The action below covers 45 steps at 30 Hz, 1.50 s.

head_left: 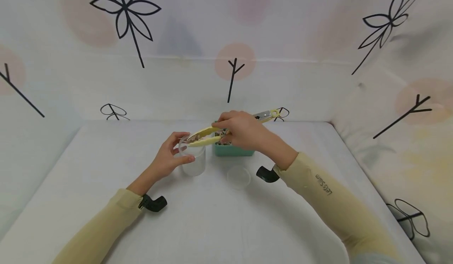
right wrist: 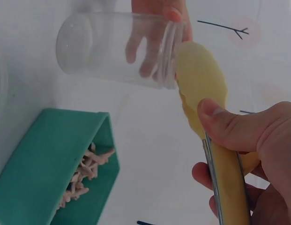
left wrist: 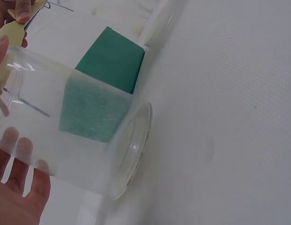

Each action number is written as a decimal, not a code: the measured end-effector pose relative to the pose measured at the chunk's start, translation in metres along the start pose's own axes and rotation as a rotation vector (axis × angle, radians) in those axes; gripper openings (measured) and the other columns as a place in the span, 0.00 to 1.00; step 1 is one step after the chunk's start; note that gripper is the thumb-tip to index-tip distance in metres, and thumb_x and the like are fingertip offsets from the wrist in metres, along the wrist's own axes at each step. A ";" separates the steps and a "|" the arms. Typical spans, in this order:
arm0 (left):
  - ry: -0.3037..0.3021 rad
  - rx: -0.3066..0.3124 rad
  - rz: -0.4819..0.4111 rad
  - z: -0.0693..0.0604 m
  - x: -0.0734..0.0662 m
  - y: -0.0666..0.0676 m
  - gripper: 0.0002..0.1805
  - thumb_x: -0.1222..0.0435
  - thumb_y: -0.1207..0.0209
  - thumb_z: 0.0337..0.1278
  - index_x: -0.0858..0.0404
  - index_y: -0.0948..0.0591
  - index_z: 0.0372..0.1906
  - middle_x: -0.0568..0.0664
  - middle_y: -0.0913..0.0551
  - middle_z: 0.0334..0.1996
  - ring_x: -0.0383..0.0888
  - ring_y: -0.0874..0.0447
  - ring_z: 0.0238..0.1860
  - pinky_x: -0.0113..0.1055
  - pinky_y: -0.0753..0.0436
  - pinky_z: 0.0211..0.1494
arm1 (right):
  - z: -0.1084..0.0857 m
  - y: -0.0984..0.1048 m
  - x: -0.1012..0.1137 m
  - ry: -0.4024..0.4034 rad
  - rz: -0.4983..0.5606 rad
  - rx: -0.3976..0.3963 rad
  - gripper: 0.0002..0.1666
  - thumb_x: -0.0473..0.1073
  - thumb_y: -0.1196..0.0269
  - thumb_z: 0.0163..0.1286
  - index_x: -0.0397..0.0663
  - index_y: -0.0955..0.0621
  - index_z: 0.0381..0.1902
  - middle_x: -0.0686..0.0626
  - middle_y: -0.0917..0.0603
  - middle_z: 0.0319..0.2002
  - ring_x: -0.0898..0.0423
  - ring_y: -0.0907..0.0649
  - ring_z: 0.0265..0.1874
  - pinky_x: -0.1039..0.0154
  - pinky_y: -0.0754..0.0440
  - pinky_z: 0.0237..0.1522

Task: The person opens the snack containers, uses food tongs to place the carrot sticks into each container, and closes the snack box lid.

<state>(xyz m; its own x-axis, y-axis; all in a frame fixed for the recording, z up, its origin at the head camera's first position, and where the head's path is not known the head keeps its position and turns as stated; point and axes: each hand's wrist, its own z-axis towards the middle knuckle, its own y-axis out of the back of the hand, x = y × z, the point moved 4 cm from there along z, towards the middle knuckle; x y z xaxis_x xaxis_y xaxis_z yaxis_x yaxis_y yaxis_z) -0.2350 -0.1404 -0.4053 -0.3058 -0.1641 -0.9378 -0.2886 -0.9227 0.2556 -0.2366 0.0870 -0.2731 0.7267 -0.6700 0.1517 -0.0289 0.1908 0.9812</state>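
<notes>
My left hand holds a clear, wide-mouthed plastic jar near its rim, fingers and thumb around its sides. The jar stands upright on the table, and its walls look see-through in the left wrist view. With my right hand I grip yellow-headed tongs by their metal-edged arms. The tong heads are at the jar's mouth, with some small pale brownish pieces visible between them. Behind and right of the jar sits a green rectangular box containing pale, twig-like pieces.
A round clear lid lies flat on the white-covered table, in front of the green box. Patterned cloth hangs behind the table and at its sides. Dark wrist cameras sit at both cuffs.
</notes>
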 end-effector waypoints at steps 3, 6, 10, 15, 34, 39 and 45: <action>-0.001 0.000 0.002 -0.001 0.000 0.000 0.39 0.72 0.27 0.51 0.64 0.34 0.67 0.59 0.31 0.65 0.52 0.32 0.63 0.56 0.31 0.66 | 0.001 0.000 0.000 -0.013 -0.002 0.013 0.34 0.45 0.24 0.59 0.49 0.20 0.64 0.50 0.18 0.53 0.54 0.21 0.45 0.58 0.23 0.48; 0.002 -0.004 0.000 -0.001 0.000 0.001 0.39 0.72 0.28 0.50 0.64 0.34 0.67 0.64 0.30 0.63 0.53 0.31 0.64 0.56 0.31 0.66 | 0.001 0.001 0.000 -0.023 -0.011 0.021 0.35 0.47 0.24 0.59 0.48 0.21 0.64 0.50 0.19 0.54 0.54 0.21 0.47 0.57 0.22 0.49; -0.012 -0.005 -0.001 0.000 0.000 0.001 0.41 0.72 0.28 0.51 0.61 0.35 0.70 0.61 0.31 0.65 0.53 0.30 0.66 0.56 0.31 0.66 | -0.001 0.004 -0.006 -0.041 0.003 0.009 0.35 0.47 0.24 0.59 0.48 0.21 0.64 0.51 0.19 0.53 0.54 0.21 0.48 0.58 0.22 0.48; -0.029 0.007 0.011 0.001 0.000 0.000 0.41 0.71 0.27 0.50 0.59 0.33 0.70 0.60 0.30 0.65 0.53 0.31 0.65 0.56 0.31 0.66 | -0.013 0.009 -0.024 -0.094 0.043 -0.013 0.36 0.45 0.25 0.59 0.45 0.21 0.65 0.50 0.19 0.54 0.54 0.19 0.47 0.58 0.21 0.46; -0.093 0.055 -0.038 0.002 -0.002 0.001 0.39 0.74 0.28 0.50 0.64 0.32 0.68 0.66 0.26 0.62 0.55 0.30 0.66 0.55 0.33 0.67 | -0.038 -0.027 -0.096 -0.351 0.034 0.172 0.43 0.49 0.26 0.61 0.44 0.28 0.71 0.41 0.26 0.63 0.48 0.19 0.48 0.48 0.21 0.49; -0.101 0.061 -0.043 0.001 0.000 0.002 0.39 0.73 0.28 0.50 0.65 0.33 0.68 0.65 0.27 0.63 0.59 0.31 0.66 0.55 0.32 0.67 | -0.028 -0.030 -0.096 -0.346 0.015 0.212 0.44 0.50 0.25 0.60 0.44 0.28 0.70 0.42 0.26 0.64 0.44 0.23 0.57 0.46 0.24 0.54; -0.097 0.060 -0.052 0.001 -0.001 0.001 0.40 0.74 0.28 0.49 0.65 0.33 0.68 0.64 0.26 0.63 0.56 0.30 0.66 0.57 0.32 0.67 | -0.011 -0.038 -0.096 -0.347 0.003 0.256 0.43 0.49 0.25 0.60 0.44 0.28 0.70 0.42 0.26 0.64 0.42 0.26 0.61 0.45 0.27 0.59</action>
<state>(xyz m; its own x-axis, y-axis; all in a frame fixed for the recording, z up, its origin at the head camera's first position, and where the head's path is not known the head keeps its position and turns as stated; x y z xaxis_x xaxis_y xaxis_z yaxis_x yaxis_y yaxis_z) -0.2364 -0.1409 -0.4041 -0.3743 -0.0799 -0.9239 -0.3590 -0.9061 0.2239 -0.2980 0.1517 -0.3259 0.4538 -0.8796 0.1428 -0.2322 0.0380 0.9719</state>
